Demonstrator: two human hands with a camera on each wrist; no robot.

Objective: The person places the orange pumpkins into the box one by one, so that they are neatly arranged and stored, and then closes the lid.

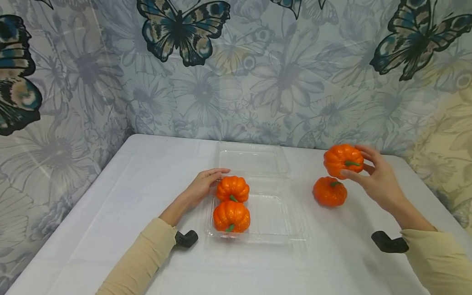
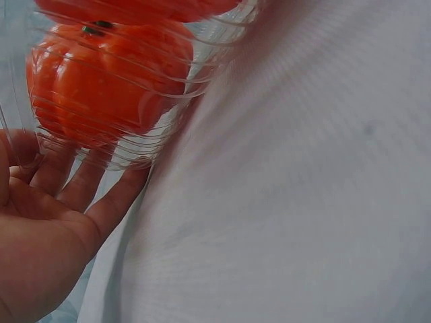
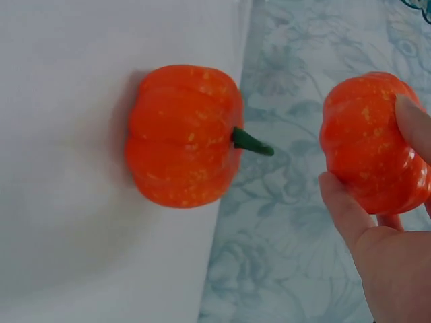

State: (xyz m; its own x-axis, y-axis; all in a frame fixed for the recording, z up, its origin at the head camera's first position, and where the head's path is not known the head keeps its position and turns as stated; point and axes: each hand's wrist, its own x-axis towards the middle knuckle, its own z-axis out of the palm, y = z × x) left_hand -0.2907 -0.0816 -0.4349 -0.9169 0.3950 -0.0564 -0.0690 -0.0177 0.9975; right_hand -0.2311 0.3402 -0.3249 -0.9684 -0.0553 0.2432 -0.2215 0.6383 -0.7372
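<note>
My right hand [image 1: 381, 179] holds an orange toy pumpkin [image 1: 343, 161] with a green stem, thumb and fingers on opposite sides. In the right wrist view this pumpkin [image 3: 374, 142] is off the table. Another pumpkin [image 1: 329, 191] stands on the table just below it, its green stem [image 3: 252, 142] plain in that view. A clear plastic clamshell box [image 1: 276, 214] lies with its lid [image 1: 253, 161] folded back. Along the left side of its base sit two pumpkins, one farther [image 1: 232, 188] and one nearer [image 1: 231, 216]. My left hand [image 1: 201, 188] touches the box's left side with extended fingers [image 2: 84, 180].
A white cloth [image 1: 251, 276] covers the table. Behind and beside it hangs floral fabric with butterflies [image 1: 179, 24]. Dark wrist mounts [image 1: 389, 243] stick out by both tan sleeves. The right part of the box base is bare.
</note>
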